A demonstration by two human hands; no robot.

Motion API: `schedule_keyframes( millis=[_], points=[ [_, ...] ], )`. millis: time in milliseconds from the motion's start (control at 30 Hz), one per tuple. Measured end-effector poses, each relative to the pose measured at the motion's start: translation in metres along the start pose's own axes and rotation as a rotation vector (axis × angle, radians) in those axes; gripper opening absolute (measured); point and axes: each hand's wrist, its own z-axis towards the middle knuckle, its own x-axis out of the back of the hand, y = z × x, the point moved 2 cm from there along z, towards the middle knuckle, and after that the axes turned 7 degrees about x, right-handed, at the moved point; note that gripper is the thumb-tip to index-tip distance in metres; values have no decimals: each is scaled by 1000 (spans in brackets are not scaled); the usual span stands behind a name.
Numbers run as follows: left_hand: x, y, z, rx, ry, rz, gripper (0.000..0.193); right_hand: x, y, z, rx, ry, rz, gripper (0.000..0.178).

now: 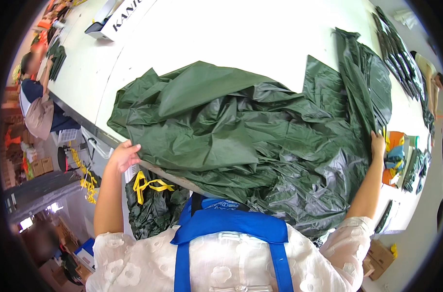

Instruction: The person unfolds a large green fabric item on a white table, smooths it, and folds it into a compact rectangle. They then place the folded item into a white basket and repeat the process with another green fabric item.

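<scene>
Crumpled green sheet [202, 141] spread along the counter's [250, 29] near edge

A co-worker [36, 104] is beside the counter's left edge; a white box [115, 22] lies toward the far left. The left hand [125, 155] meets the sheet's near-left corner; whether it grips, I cannot tell. Yellow ties [151, 185] hang below the near edge. The sheet stretches rightward to the right hand [377, 144], closed on its bunched edge. Folded dark pieces [399, 53] line the counter's right edge, beside an orange-and-blue bundle [395, 153].

White table [241, 34] spanning frame; crumpled dark green sheeting [197, 141] across centre; white box [120, 22] at upper left; dark pieces [395, 56] at upper right
</scene>
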Motion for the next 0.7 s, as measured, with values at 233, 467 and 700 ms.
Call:
schedule_keyframes(
  millis=[233, 467, 700],
  points=[
    [51, 114, -108, -832, 88, -289, 24, 77, -24, -65, -298, 346, 1008, 22],
    [144, 132, -139, -783, -28, -52, 38, 163, 44, -182, -332, 586, 1398, 30],
    [247, 221, -217, -1005, 264, 150, 40, 278, 97, -280, -189, 899, 1146, 25]
  ],
)
